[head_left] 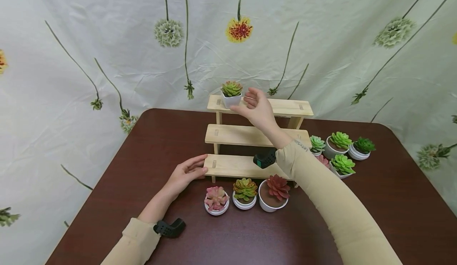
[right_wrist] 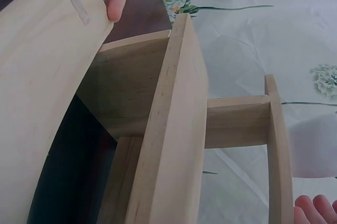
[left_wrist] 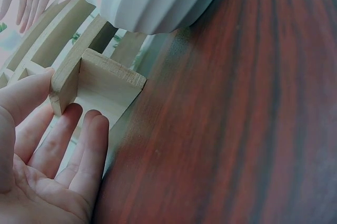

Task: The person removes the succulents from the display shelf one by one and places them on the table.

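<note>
A three-tier wooden shelf stand stands on the table. On the left of its top tier sits a succulent with red-tipped green leaves in a square white pot. My right hand is just right of that pot, its fingers loosely curved and apart from the leaves, thumb close by the pot's base. With thumb and fingers, my left hand holds the left end of the bottom tier. Before the stand are a pink succulent, an orange-green succulent and a dark red succulent, each in a round white pot.
Right of the stand, several potted succulents cluster, including a bright green one and a dark green one; my right sleeve partly covers this group. A flower-print cloth hangs behind the dark brown table.
</note>
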A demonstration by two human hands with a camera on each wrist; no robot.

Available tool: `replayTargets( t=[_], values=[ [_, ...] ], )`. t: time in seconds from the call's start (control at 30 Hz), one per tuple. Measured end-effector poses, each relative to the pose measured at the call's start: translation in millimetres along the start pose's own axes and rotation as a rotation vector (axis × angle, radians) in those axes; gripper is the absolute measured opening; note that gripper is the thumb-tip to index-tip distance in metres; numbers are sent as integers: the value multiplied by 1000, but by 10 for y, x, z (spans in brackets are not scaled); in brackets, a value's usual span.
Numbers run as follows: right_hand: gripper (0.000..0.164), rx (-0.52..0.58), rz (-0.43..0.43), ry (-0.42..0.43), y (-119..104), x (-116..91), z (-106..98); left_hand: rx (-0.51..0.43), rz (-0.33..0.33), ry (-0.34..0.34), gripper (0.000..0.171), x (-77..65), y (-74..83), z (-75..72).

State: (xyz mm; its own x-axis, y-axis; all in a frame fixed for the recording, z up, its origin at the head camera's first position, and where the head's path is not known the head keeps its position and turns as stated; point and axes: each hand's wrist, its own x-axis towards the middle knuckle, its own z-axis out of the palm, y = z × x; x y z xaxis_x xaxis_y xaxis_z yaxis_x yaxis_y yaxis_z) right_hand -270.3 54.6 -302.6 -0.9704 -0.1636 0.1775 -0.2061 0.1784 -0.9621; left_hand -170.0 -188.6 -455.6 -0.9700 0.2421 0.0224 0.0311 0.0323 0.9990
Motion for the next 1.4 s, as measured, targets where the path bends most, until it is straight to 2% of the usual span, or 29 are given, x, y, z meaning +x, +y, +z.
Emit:
replayTargets(
  t=[0.4, 0.7, 1.0, 1.23, 1.4],
  values=[
    [85, -111, -8, 32, -21, 108, 129, 10, -6, 1, 51, 8, 10, 5],
    [86, -210, -18, 21, -19, 181, 209, 5, -4, 4, 51, 3, 14, -1],
    [80, -306, -25, 32, -28, 225, 237, 4, -5, 5, 51, 3, 20, 9],
    [76, -294, -18, 42, -35, 215, 231, 2, -13, 1, 51, 6, 19, 8],
    [80, -265, 10, 56, -22, 197, 204, 7, -21, 3, 52, 0, 17, 3]
  ],
)
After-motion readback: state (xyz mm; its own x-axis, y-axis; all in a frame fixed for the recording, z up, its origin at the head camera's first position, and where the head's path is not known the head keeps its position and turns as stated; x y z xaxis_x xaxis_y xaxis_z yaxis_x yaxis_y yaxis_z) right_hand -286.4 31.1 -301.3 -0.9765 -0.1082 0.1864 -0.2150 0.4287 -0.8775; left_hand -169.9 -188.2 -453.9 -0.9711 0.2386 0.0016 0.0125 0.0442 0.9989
